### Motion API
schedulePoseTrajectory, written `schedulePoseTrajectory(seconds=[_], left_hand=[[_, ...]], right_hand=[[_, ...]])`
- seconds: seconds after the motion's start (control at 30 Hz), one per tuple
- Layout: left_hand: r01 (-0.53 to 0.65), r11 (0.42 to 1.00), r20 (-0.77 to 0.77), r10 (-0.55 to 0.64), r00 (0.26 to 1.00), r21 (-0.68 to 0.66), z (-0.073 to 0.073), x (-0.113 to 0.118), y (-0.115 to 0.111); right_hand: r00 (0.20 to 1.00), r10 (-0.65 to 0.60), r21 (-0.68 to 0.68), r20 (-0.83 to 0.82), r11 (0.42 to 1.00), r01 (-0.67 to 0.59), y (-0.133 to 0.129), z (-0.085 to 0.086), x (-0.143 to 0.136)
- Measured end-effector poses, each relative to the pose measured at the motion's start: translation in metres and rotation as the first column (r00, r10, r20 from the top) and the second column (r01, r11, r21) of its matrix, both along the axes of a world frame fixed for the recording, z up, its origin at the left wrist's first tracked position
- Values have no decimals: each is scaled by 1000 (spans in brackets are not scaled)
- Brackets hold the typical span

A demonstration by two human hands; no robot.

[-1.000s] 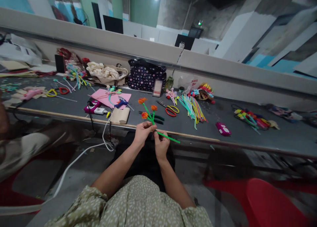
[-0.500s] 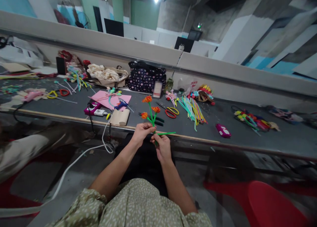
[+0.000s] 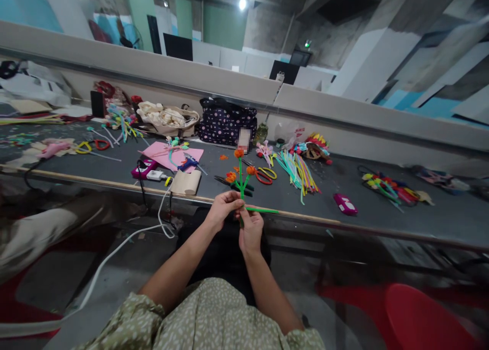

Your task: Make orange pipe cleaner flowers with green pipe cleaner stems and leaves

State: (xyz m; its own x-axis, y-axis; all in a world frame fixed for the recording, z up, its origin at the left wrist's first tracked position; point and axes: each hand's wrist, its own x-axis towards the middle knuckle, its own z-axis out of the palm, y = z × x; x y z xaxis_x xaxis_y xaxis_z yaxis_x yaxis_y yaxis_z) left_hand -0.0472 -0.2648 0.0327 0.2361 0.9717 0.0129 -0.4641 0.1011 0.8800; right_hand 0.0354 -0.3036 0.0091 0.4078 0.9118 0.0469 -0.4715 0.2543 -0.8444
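Pinching a small sprig of three ruffled orange flower heads on fuzzy green stems [image 3: 242, 188], the person sits at a long dark-grey surface [image 3: 326, 188] with a pale wooden edge. The left hand [image 3: 225, 207] is closed, thumb against fingers, on the gathered stems just below where they branch. The right hand [image 3: 251, 230] sits just beneath, touching or nearly touching the left, its fingers closed on the lower stems. A straight fuzzy green strand [image 3: 263, 210] juts out to the right from between the fingers; from here I cannot tell whether it is wound round the stems. The sprig stands roughly upright by the near edge of the surface, above the person's lap.

Behind the flower heads lie dark-handled pliers [image 3: 248, 190] and, a little to the right, scissors with red and yellow handles [image 3: 256, 167]. Farther right is a loose bundle of pastel fuzzy strips [image 3: 300, 172], with a small magenta box [image 3: 345, 204] beyond it. To the left I see a beige block-like piece [image 3: 186, 182], a blue glue gun [image 3: 188, 162] on a pink sheet [image 3: 160, 154], and, at the back, a dark dotted fabric bag [image 3: 228, 122].
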Motion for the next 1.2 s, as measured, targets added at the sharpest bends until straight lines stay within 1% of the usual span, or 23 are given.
schedulePoseTrajectory(seconds=[0.13,0.23,0.33,0.43,0.57,0.7,0.87,1.07,1.2], left_hand=[[-43,998,7,42,999,49,-5,3,-3],[-55,996,-31,57,998,75,-7,3,-3],[-71,995,-56,75,996,65,-7,1,-3],[-91,995,-41,92,995,41,-5,1,-4],[-78,996,-40,79,996,37,-3,2,-5],[-77,997,-33,78,996,29,-5,2,-5],[-95,995,-16,95,995,3,-7,3,-3],[-93,996,-49,93,994,-6,-4,2,-3],[-84,996,-66,83,994,-10,-3,1,-2]], right_hand=[[994,-35,62,100,998,29,1,-7,-1],[988,-23,76,152,997,12,0,-9,0],[983,4,67,182,998,-16,-2,-9,1],[984,32,58,173,997,-43,-4,-10,2],[986,49,58,158,997,-59,-3,-13,4],[990,42,66,138,997,-52,-2,-14,5],[987,35,82,154,995,-48,-1,-13,6],[985,6,52,170,999,-15,-1,-11,7],[990,20,27,137,999,-23,-1,-9,8]])
